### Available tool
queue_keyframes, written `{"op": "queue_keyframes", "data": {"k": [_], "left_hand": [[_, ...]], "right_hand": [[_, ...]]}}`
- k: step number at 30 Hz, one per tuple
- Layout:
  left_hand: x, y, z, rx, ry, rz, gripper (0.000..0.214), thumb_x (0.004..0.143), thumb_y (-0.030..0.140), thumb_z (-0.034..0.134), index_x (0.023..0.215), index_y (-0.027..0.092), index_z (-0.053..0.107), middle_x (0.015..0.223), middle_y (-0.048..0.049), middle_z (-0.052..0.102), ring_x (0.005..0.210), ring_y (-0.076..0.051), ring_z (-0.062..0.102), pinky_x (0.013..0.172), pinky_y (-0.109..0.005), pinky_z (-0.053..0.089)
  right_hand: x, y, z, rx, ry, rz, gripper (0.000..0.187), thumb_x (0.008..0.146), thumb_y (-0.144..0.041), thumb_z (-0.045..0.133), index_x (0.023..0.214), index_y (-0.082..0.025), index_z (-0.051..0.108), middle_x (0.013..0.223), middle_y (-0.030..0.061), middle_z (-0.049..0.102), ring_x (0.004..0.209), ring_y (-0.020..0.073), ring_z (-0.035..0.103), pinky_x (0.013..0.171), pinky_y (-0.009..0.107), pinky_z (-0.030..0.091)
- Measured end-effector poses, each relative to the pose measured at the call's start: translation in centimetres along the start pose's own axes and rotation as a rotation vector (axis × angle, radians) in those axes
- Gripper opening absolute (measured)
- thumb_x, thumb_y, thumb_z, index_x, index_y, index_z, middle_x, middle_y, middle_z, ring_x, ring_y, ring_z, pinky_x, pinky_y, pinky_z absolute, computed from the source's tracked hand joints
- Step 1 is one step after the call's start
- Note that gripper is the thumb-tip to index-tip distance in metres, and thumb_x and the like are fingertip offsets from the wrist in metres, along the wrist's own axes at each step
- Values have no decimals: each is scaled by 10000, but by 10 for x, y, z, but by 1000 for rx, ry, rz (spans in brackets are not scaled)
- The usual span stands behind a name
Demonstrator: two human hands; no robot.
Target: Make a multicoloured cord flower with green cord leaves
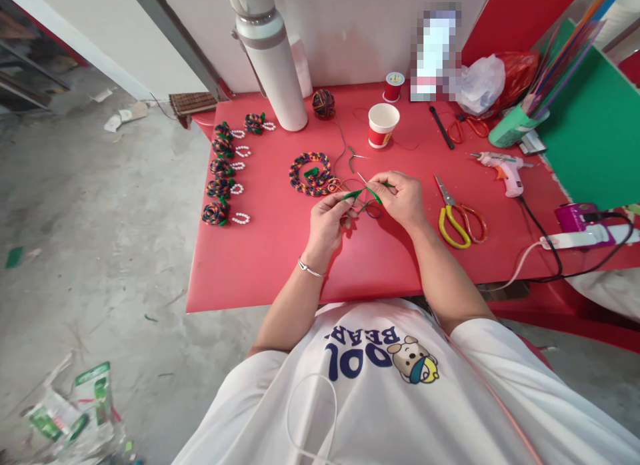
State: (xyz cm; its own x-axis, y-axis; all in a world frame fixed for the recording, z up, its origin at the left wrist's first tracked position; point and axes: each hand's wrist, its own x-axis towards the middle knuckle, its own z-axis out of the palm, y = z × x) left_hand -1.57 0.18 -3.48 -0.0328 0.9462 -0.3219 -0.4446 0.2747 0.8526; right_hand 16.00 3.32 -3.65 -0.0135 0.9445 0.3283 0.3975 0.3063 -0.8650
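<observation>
My left hand [327,220] and my right hand [400,197] are both closed in a pinch over the red table [260,252], holding a thin green strip [361,193] with thread between them. A silver bracelet circles my left wrist. Just beyond my hands lies a coiled multicoloured braided ring [311,174] with a green piece in its middle. A dark thread runs from it back to a ball of multicoloured yarn [323,103].
Several small braided rosettes with white bead loops [223,168] line the table's left side. Yellow and red scissors [460,220], a glue gun [505,168], a paper cup [383,124], a white flask [273,58], a power strip [585,238] and a green board [595,132] stand around.
</observation>
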Motion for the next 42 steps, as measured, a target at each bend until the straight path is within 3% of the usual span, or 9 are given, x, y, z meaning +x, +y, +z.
{"op": "queue_keyframes", "data": {"k": [6, 8, 11, 14, 17, 20, 27, 37, 42], "left_hand": [[2, 1, 0, 17, 146, 133, 145, 781, 220, 820, 887, 171, 734, 798, -12, 765, 493, -60, 604, 415, -174, 377], [1, 1, 1, 66, 170, 158, 133, 789, 228, 819, 879, 168, 743, 779, -9, 758, 498, -60, 599, 411, -169, 369], [-1, 2, 2, 102, 211, 187, 86, 787, 186, 808, 848, 163, 752, 743, -2, 744, 512, -64, 589, 435, -168, 404], [-1, 1, 4, 130, 224, 215, 49, 788, 138, 792, 816, 162, 759, 711, 1, 734, 543, -78, 605, 491, -177, 472], [-1, -1, 4, 160, 204, 241, 36, 799, 131, 781, 812, 165, 776, 703, -5, 736, 565, -93, 627, 518, -186, 499], [-1, -3, 3, 181, 178, 247, 37, 801, 161, 789, 835, 166, 803, 704, -11, 736, 559, -96, 632, 512, -188, 488], [4, -8, 0, 142, 151, 202, 114, 799, 220, 755, 876, 160, 816, 673, -11, 723, 480, -79, 575, 412, -181, 379], [4, -9, 0, 31, 139, 217, 299, 811, 433, 851, 958, 187, 768, 806, -12, 738, 503, -66, 593, 394, -184, 365], [4, -13, 2, 109, 156, 255, 317, 714, 357, 959, 843, 178, 732, 658, 34, 639, 481, -46, 490, 437, -178, 370]], "right_hand": [[6, 11, -3, -196, -104, -134, 289, 919, -502, 744, 768, -256, 767, 876, 60, 739, 854, 241, 615, 869, 414, 490], [5, 9, -6, -281, -2, -189, 201, 917, -439, 726, 849, -263, 797, 1120, 94, 761, 1063, 297, 637, 985, 477, 501], [0, 1, -9, -289, 221, -168, 242, 955, -414, 641, 1055, -265, 804, 1292, 133, 712, 1215, 343, 613, 906, 478, 551], [-5, -8, -4, -57, 209, -68, 311, 990, -489, 602, 1128, -271, 775, 1225, 132, 728, 1124, 305, 669, 737, 389, 556], [-7, -11, 8, 224, -100, 94, 355, 926, -581, 700, 1046, -256, 777, 990, 87, 768, 856, 231, 704, 661, 333, 532], [-7, -10, 18, 248, -303, 189, 389, 863, -608, 755, 864, -220, 773, 716, 32, 707, 631, 171, 611, 584, 302, 465], [-7, -10, 17, 205, -223, 177, 317, 860, -512, 726, 779, -207, 750, 566, -41, 534, 539, 115, 417, 545, 288, 327], [-9, -5, 27, 112, -65, 153, 309, 880, -501, 689, 762, -222, 749, 605, -9, 614, 599, 150, 506, 590, 299, 382], [-13, -8, 33, 115, -55, 112, 305, 869, -468, 701, 690, -221, 697, 582, -14, 599, 554, 135, 462, 570, 306, 352]]}}
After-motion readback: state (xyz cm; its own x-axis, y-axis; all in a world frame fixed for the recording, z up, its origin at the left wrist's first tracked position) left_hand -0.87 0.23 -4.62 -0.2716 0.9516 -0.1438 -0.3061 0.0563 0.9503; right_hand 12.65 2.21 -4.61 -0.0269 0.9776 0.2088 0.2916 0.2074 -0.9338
